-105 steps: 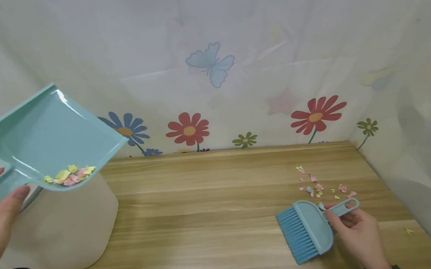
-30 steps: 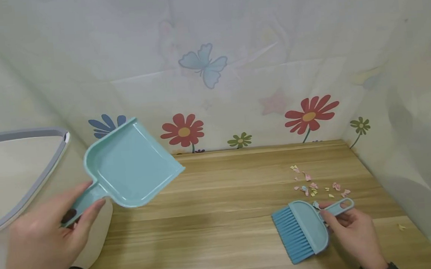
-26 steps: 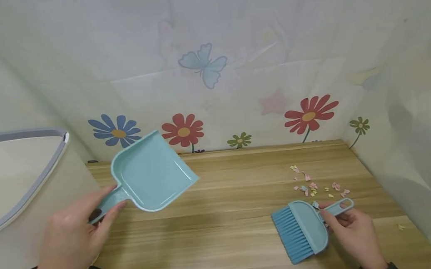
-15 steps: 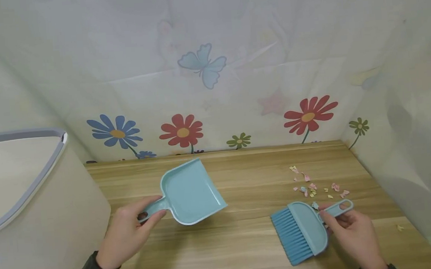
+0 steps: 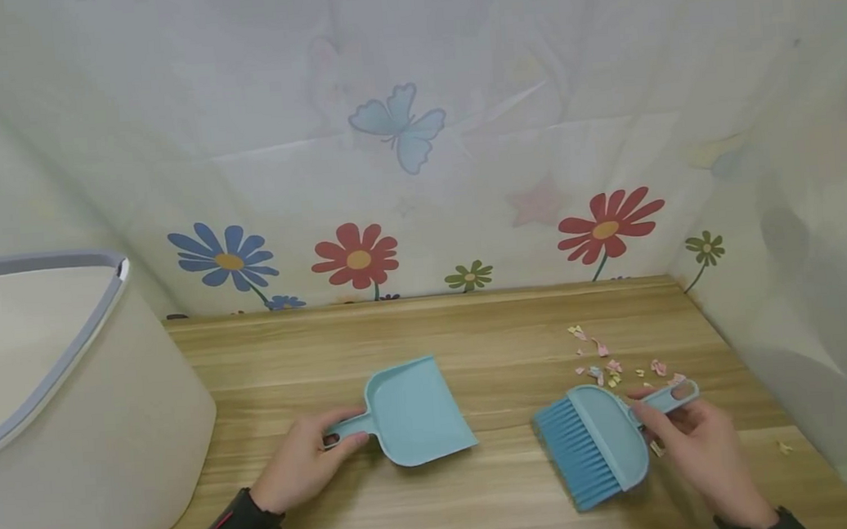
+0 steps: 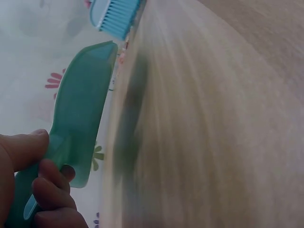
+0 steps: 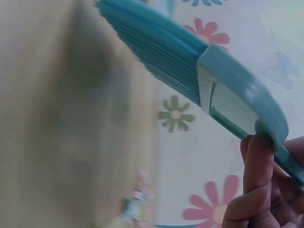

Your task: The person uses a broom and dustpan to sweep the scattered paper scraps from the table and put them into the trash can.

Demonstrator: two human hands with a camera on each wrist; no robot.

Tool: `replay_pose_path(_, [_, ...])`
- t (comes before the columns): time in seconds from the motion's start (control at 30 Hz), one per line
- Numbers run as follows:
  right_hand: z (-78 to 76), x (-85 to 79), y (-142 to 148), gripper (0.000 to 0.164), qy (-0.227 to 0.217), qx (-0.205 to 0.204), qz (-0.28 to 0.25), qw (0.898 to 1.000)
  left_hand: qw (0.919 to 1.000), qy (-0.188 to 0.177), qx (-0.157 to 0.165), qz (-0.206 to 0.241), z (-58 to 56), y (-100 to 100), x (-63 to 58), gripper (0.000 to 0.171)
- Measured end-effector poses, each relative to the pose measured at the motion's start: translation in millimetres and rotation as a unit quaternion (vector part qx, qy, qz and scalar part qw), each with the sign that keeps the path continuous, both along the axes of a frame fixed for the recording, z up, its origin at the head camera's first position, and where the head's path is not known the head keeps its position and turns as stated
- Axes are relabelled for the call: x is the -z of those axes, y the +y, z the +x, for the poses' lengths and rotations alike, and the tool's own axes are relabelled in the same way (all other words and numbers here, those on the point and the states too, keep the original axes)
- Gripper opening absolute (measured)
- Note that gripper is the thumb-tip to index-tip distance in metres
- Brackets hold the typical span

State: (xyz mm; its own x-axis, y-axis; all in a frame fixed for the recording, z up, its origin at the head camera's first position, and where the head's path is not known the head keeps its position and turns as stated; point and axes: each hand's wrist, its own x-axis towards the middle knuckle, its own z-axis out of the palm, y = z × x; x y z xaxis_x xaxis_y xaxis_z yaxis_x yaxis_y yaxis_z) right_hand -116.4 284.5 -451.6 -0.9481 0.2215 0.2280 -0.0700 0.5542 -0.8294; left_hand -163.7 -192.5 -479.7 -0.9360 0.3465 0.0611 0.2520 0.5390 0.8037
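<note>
A light-blue dustpan (image 5: 415,413) is held by its handle in my left hand (image 5: 308,461), over the middle of the table. Its pan carries no scraps, and the left wrist view shows a gap between it and the wood. My right hand (image 5: 702,450) grips the handle of a small blue hand brush (image 5: 609,440), bristles pointing left. In the right wrist view the brush (image 7: 228,90) is raised off the tabletop. Small paper scraps (image 5: 613,366) in pink, yellow and blue lie just behind the brush; some are partly hidden by it and the right hand.
A tall white bin (image 5: 110,417) with a grey rim stands at the left. The wooden table (image 5: 399,332) ends at a curtain (image 5: 238,146) printed with flowers at the back and right. One yellow scrap (image 5: 785,447) lies apart near the right edge.
My left hand has brought the dustpan from above the bin rightward and down to mid-table; the scraps it carried earlier are gone from it. The right hand has lifted the brush slightly.
</note>
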Motion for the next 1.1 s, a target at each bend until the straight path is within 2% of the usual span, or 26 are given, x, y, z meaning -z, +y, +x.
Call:
replay_pose_path(0.1, [-7.7, -14.7, 6.4, 0.021, 0.029, -0.013, 0.026, 0.999, 0.9999, -0.015, 0.000, -0.001, -2.2, 2.2, 5.2, 0.045])
replay_pose_path(0.2, [-19.3, -31.2, 9.8, 0.018, 0.086, -0.018, 0.062, 0.994, 0.9998, -0.020, -0.003, -0.006, -3.4, 2.6, 8.5, 0.043])
replay_pose_path(0.3, [-33.9, -45.8, 10.9, 0.016, 0.141, -0.012, 0.100, 0.985, 0.9997, -0.021, -0.003, -0.012, -3.2, 3.1, 8.6, 0.041])
replay_pose_path(0.47, [-62.9, -58.6, 11.6, 0.018, 0.186, 0.013, 0.178, 0.966, 0.9996, -0.022, -0.003, -0.019, -3.9, 3.0, 9.2, 0.042])
replay_pose_path(0.53, [-76.5, -57.5, 12.0, 0.020, 0.214, 0.014, 0.213, 0.953, 0.9996, -0.017, -0.003, -0.021, -5.1, 2.8, 11.4, 0.042])
replay_pose_path(0.63, [-97.5, -50.0, 12.9, 0.027, 0.258, 0.008, 0.269, 0.928, 0.9996, -0.009, -0.004, -0.026, -6.6, 2.7, 15.3, 0.042])
replay_pose_path(0.73, [-113.7, -39.7, 13.3, 0.033, 0.272, -0.010, 0.316, 0.909, 0.9995, -0.010, -0.009, -0.030, -7.7, 2.6, 18.5, 0.043])
replay_pose_path(0.77, [-117.3, -35.8, 13.0, 0.034, 0.267, -0.016, 0.328, 0.906, 0.9994, -0.012, -0.010, -0.032, -8.0, 2.6, 19.3, 0.043])
replay_pose_path(0.83, [-121.2, -28.0, 11.0, 0.036, 0.244, -0.026, 0.345, 0.906, 0.9993, -0.015, -0.011, -0.033, -8.3, 2.7, 20.1, 0.044])
replay_pose_path(0.97, [-119.6, -14.0, 2.4, 0.036, 0.194, -0.044, 0.377, 0.905, 0.9991, -0.013, -0.014, -0.038, -8.2, 3.0, 20.7, 0.045])
replay_pose_path(1.1, [-113.6, -4.0, -11.5, 0.034, 0.203, -0.066, 0.392, 0.895, 0.9988, 0.000, -0.022, -0.044, -7.8, 2.2, 20.5, 0.044])
